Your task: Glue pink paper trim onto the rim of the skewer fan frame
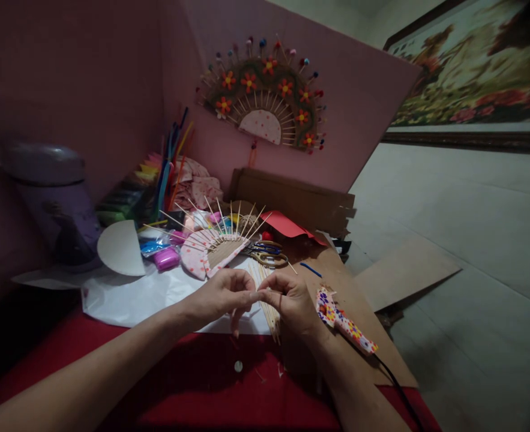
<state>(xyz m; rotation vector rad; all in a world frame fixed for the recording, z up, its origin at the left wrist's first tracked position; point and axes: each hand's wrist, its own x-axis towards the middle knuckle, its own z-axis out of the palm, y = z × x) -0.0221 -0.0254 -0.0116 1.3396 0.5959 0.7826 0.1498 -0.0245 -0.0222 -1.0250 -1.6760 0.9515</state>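
Note:
My left hand (pixel 231 294) and my right hand (pixel 292 300) meet over the front of the white sheet, thumbs and forefingers pinched together. Whatever lies between the fingertips is too small to make out. Thin wooden sticks (pixel 271 318) lie in a bundle under and behind my hands. Just beyond them rests a half-round fan (pixel 197 252) of cardboard and pink dotted cloth, with sticks spreading from its curved edge. Scissors (pixel 269 257) with dark blades lie to its right. A flower-patterned glue gun (pixel 346 324) sits to the right of my right hand.
A red cloth (pixel 192 384) covers the near table. Brown cardboard (pixel 382 354) lies at right, with red paper (pixel 287 225) behind. A purple tumbler (pixel 62 204) and a white half-disc (pixel 123 249) stand left. A finished decorated fan (pixel 269 90) hangs on the pink board.

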